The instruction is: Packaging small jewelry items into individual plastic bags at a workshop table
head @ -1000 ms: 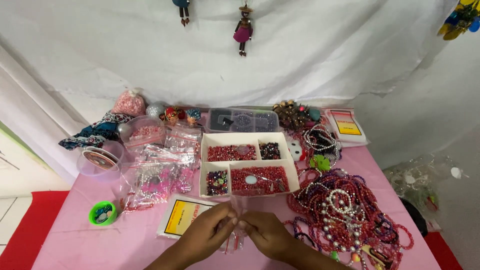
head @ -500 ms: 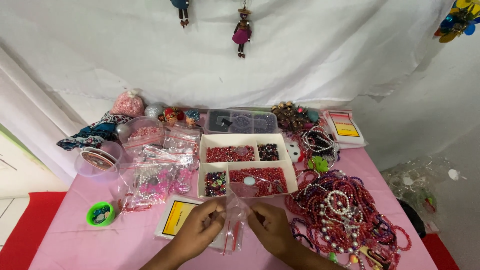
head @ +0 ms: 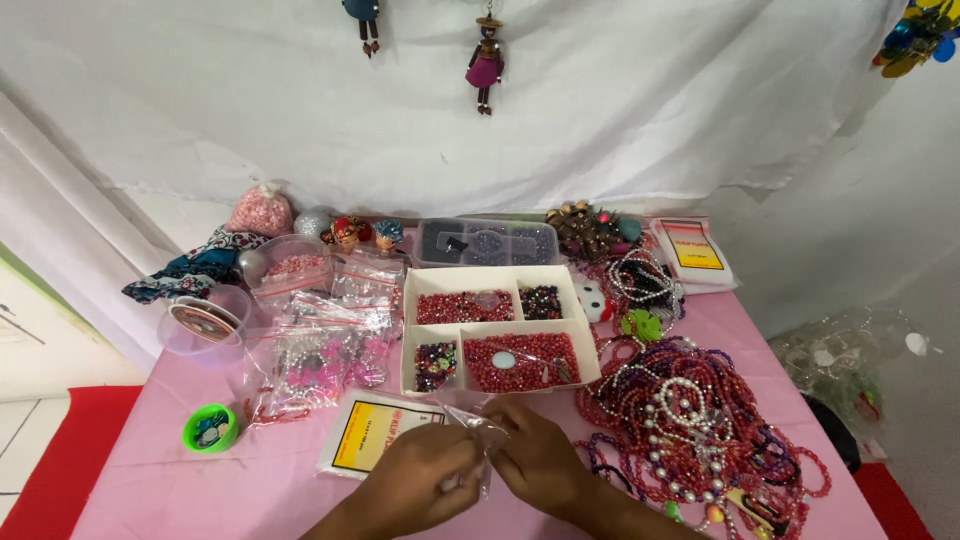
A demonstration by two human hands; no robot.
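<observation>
Left hand: the left hand (head: 420, 485) is curled over, fingertips pinching the near edge of a small clear plastic bag (head: 472, 428).
Right hand: the right hand (head: 540, 462) pinches the same bag from the other side, fingers bent in toward the left hand.
Bag: crumpled and held just above the pink table (head: 200, 480), between the two hands, at the near edge of the view.
Key relation: the bag lies straight ahead of both sets of fingertips, its loose top pointing away from the person toward the white divided tray (head: 497, 330); both hands are equally close, touching it.
Tray: just beyond the bag, its compartments filled with red and dark beads.
Right side: a heap of bead necklaces (head: 690, 420) lies near the right hand, not touching it.
Left side: a flat packet with a yellow label (head: 365, 440) lies partly under the left hand; more clear bags of beads (head: 320, 345) and a green round tub (head: 210, 428) sit further off.
</observation>
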